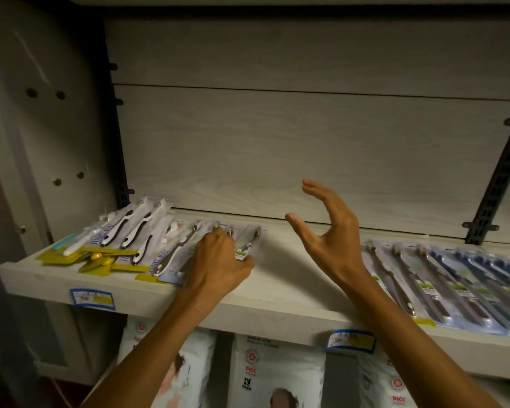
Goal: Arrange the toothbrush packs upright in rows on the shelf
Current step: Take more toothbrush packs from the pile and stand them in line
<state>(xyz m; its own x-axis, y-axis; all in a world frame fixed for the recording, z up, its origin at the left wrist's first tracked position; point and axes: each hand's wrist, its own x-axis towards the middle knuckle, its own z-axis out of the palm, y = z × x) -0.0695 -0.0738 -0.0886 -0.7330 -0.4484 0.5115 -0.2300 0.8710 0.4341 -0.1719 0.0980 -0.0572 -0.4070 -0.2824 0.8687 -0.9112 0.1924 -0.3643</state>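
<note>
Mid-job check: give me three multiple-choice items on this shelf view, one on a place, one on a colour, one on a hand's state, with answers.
1. Where does the bare stretch of the shelf lie?
A. Between the two groups of packs
B. At the far left end
C. There is no bare stretch

2. What colour is the card under the black-and-white toothbrush packs at left?
A. Red
B. Yellow
C. Pink

3. What is the right hand doing?
A. Gripping a pack
B. Pressing flat on the shelf
C. Held open above the shelf, holding nothing

Answers: 1 A, the bare board shows between the left packs and the right row of packs. 2 B, yellow edges show beneath them. 3 C, its fingers are spread in the air, while the left hand rests on the grey packs.
</note>
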